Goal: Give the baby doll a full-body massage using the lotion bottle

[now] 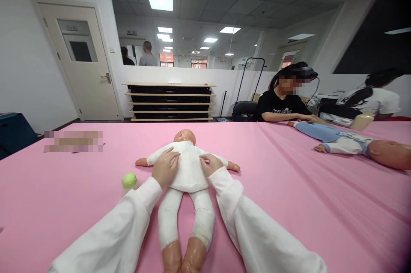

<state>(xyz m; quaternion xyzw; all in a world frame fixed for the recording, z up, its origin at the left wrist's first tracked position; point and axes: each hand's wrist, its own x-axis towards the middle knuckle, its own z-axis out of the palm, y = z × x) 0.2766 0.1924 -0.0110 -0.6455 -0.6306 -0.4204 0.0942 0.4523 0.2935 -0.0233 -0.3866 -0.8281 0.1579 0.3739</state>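
A doll (189, 174) in a white top and white leggings lies at full length on a pink cloth (276, 204) directly before the person, its head at the far end and its bare feet nearest; this orientation presumably brings the torso within easy reach of both arms. The doll's arms are spread outward, leaving each flank accessible. The left hand (165, 166) rests against one side of the chest, fingers bent over the top; the right hand (212, 164) mirrors it on the opposite side, thumb and fingers drawn close together. Whether either hand pinches the fabric or merely touches it cannot be told. The paired placement appears suited to balanced contact, so that neither side is pushed more than the other. A container with a green lid (129, 180) stands just beside the left sleeve, partly hidden by it, clear of the doll's body yet near at hand. At right, a co-worker (284, 103) sits by a second doll (324, 133) in blue and white clothing.
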